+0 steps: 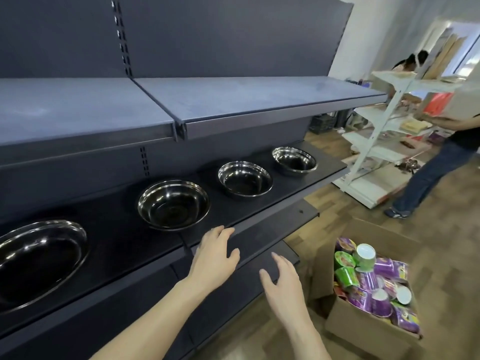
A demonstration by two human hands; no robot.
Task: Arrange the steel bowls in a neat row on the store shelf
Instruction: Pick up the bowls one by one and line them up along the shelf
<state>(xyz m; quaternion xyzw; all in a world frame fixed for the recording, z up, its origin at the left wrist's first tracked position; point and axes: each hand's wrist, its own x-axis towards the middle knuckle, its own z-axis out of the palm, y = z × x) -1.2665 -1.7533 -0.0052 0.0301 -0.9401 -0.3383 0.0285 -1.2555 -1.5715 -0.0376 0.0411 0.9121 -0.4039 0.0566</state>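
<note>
Head view: both hands loose, four bowls lined up on the dark shelf

Nearest me, my right hand (284, 284) hangs with fingers spread and relaxed, gripping nothing. My left hand (214, 253) is open too, fingertips at the front edge of the dark shelf (298, 188). On it I see four steel bowls in a row, apart from each other: first bowl (39, 261), second bowl (174, 203), third bowl (245, 179), fourth bowl (294, 161). A cardboard box (363, 331) of cups sits on the floor to the right; farther off, a person (439, 157) stands by a white rack (384, 141)

bare forearms (155, 315), no sleeves, no rings
</note>
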